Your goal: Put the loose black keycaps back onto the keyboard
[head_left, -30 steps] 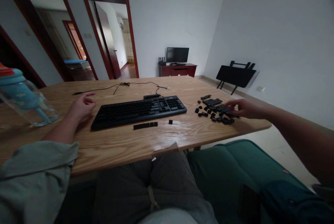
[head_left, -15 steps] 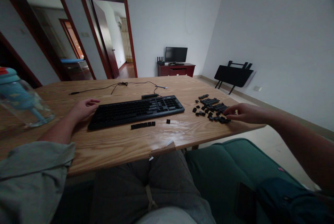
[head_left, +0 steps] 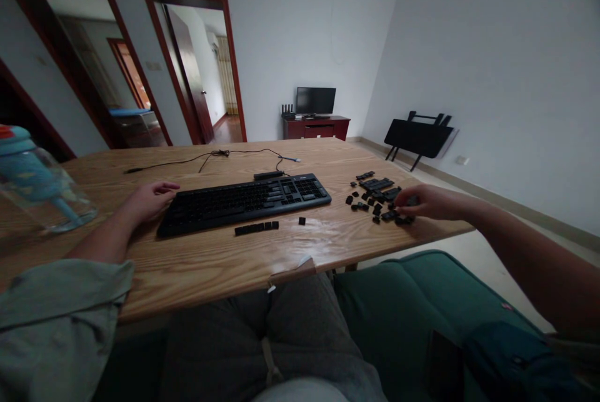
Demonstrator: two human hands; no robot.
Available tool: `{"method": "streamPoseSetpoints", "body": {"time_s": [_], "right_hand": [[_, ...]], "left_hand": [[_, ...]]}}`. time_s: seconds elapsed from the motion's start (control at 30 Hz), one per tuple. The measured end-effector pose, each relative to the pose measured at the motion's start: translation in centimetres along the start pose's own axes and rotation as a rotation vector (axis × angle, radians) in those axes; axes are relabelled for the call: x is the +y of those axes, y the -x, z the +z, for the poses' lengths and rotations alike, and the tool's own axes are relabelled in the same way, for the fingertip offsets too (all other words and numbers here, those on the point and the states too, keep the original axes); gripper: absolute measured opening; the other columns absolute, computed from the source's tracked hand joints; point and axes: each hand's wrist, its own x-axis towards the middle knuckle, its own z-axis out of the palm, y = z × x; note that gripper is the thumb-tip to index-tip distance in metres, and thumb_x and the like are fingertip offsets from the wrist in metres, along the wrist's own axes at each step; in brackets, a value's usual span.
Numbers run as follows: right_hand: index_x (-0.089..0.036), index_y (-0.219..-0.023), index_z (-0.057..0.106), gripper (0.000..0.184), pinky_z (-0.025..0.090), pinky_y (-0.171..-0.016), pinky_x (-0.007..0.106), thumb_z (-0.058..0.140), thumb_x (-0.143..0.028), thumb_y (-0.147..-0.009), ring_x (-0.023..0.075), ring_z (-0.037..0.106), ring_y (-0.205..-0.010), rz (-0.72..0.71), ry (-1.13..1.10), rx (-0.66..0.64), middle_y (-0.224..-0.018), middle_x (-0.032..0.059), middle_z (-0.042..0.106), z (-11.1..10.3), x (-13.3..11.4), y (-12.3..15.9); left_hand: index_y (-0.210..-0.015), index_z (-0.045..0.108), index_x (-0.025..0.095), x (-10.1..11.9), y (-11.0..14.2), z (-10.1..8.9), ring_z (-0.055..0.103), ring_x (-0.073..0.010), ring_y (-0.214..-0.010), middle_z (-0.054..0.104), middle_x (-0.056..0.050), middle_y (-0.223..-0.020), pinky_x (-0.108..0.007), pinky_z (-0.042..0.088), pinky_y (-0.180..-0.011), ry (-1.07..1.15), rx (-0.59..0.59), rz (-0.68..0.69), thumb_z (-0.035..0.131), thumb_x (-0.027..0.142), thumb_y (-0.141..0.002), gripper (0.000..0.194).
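Shifted a little leftward over the heap since the earlier frames, the right hand reaches its bent fingers into the loose keycaps; whether it grips one I cannot tell. From its first position apart from the black keyboard, the left hand has come to the board's left end, loosely open with fingers slightly curled.

Beyond the left forearm stands a clear bottle with a pale-blue lid and a bit of red on top (the picture's edge cuts it off). Inside are a pale-blue part with yellowish marks and a slim blue stem reaching toward the base.

The keyboard lies at a slant on the wood-grained surface, its casing dark and smooth. Just in front are a short row of keycaps and a single keycap, set apart to the right. The heap, right of the board, mixes small squarish caps with longer, joined-looking strips. Behind the board lie a black bar and a thin black cable, loosely bunched along its run.

At the front edge, a strip of covering looks lifted, catching light. The right fingers hide part of the heap; the legends on the caps are too small to read. A soft green seat holds a dark, flat object, too dim to identify.
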Motion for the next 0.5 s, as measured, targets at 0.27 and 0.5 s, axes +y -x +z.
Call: {"method": "streamPoseSetpoints", "body": {"time_s": [0.27,0.5], "right_hand": [[-0.016,-0.095,0.080,0.038,0.053,-0.081,0.035,0.061,-0.047,-0.085,0.0281,0.071,-0.090,0.406,0.079,0.224,-0.098,0.0129,0.078,-2.1,4.4,-5.2],[-0.014,-0.094,0.081,0.024,0.052,-0.072,0.029,0.066,-0.030,-0.085,0.0233,0.071,-0.082,0.398,0.104,0.156,-0.093,0.0122,0.078,-1.0,4.8,-8.2]], "left_hand": [[-0.111,0.070,0.011,-0.7,-0.3,0.1,0.061,-0.0183,-0.070,0.069,-0.006,-0.079,-0.027,0.049,-0.068,0.021,0.010,0.002,0.060,0.035,-0.073,0.046],[-0.106,0.071,0.012,0.8,0.8,-0.2,0.062,-0.0186,-0.074,0.069,-0.006,-0.081,-0.028,0.049,-0.073,-0.028,0.029,-0.010,0.059,0.032,-0.074,0.039]]}}
